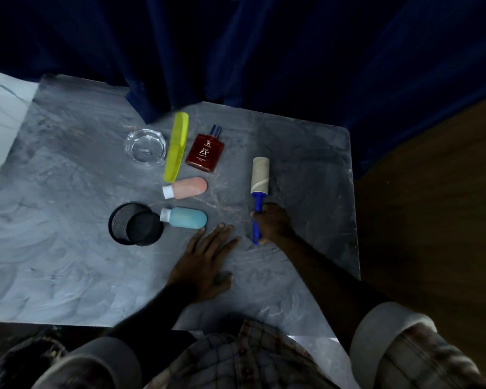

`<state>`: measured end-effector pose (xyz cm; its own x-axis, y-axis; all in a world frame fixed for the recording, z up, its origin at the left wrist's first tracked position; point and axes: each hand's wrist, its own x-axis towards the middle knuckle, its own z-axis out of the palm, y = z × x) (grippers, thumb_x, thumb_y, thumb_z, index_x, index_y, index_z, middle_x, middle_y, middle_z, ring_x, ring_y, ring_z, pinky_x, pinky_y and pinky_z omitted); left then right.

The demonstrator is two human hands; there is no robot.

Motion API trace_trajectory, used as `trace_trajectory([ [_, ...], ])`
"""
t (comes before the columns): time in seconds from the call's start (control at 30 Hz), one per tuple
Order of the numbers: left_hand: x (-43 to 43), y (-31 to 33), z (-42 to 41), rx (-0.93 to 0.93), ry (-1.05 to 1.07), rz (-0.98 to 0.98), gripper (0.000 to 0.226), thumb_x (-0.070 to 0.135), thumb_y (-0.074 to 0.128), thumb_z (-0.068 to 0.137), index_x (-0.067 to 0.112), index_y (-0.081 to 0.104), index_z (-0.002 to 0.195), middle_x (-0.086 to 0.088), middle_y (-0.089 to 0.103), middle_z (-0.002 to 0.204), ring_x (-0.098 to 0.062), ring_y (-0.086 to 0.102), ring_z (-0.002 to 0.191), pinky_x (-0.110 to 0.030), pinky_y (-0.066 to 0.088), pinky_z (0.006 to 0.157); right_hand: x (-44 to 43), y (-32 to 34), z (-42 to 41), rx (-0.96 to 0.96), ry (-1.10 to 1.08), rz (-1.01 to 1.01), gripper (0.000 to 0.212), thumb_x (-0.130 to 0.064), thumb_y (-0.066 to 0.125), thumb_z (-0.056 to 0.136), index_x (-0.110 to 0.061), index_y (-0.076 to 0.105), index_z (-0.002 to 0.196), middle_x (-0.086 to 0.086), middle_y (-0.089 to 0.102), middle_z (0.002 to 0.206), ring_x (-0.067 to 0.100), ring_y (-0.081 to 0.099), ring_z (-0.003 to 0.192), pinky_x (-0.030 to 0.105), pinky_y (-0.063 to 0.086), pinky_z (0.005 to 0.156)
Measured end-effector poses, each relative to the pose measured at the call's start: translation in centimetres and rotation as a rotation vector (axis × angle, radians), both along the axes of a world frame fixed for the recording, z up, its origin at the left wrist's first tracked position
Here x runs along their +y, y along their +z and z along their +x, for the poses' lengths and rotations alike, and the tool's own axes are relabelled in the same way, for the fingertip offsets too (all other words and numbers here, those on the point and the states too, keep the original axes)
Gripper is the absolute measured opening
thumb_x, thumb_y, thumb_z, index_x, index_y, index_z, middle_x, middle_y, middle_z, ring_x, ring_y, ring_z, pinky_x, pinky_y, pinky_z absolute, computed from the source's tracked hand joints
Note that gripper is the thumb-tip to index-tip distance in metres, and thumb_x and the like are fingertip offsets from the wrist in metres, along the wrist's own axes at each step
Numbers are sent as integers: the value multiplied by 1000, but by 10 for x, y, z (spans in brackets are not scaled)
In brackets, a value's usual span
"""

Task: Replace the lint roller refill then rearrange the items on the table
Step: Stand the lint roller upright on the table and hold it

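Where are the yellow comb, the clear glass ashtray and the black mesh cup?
yellow comb (pixel 176 147): head view, middle of its spine.
clear glass ashtray (pixel 145 149): head view, centre of its bowl.
black mesh cup (pixel 121 220): head view, inner mesh wall.

Comb (pixel 176 147) between ashtray (pixel 145 146) and perfume bottle (pixel 206 151) (lint roller (pixel 259 189) further right).

One wide view from my head looks steeply down and forward, close over the grey marbled worktop (pixel 68 192); my plaid shirt (pixel 250 360) fills the bottom edge, blue curtain (pixel 292 51) the top.
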<state>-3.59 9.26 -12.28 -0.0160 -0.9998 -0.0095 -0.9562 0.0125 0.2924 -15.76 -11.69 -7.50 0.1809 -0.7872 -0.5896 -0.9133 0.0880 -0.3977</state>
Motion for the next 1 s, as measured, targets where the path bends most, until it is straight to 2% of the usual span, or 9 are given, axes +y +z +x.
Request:
trace_trajectory([
  [0.07,1,-3,0,-3,-5,-11,92,61,65,92,21,39,171,-9,30,182,-31,30,169,-62,31,133,2,2,2,14,13,-16,38,-40,65,93,-7,70,113,17,71,121,33,68,113,36,53,93],
  [0.27,0,-13,0,0,-15,3,95,63,61,92,25,31,173,-6,23,184,-28,21,172,-60,24,136,2,7,5,49,83,-44,38,-41,64,93,-11,69,117,14,71,124,33,66,117,37,52,98],
  [0.4,0,-14,0,11,-10,11,95,63,61,92,26,29,174,-5,22,185,-27,19,172,-59,21,137,0,8,6,83,116,-60,40,-44,65,91,-11,70,113,13,72,122,32,67,115,33,50,93],
  [0.63,0,-6,1,47,-6,29,95,60,63,91,26,31,173,-6,25,184,-28,24,171,-61,24,136,1,15,3,149,140,-82,55,-57,63,86,-12,68,118,14,69,126,33,66,119,36,52,97],
  [0.83,-2,6,-3,92,15,86,91,62,61,92,27,35,172,-5,26,184,-27,20,172,-57,14,138,3,23,-4,163,145,-99,64,-66,63,82,-13,68,118,14,70,127,33,67,118,38,55,98],
  [1.0,-5,20,-6,172,59,185,84,61,55,96,26,39,170,-2,24,184,-24,16,173,-57,13,140,1,30,-12,131,131,-124,69,-70,61,81,-10,70,113,15,73,121,32,69,114,38,56,94],
])
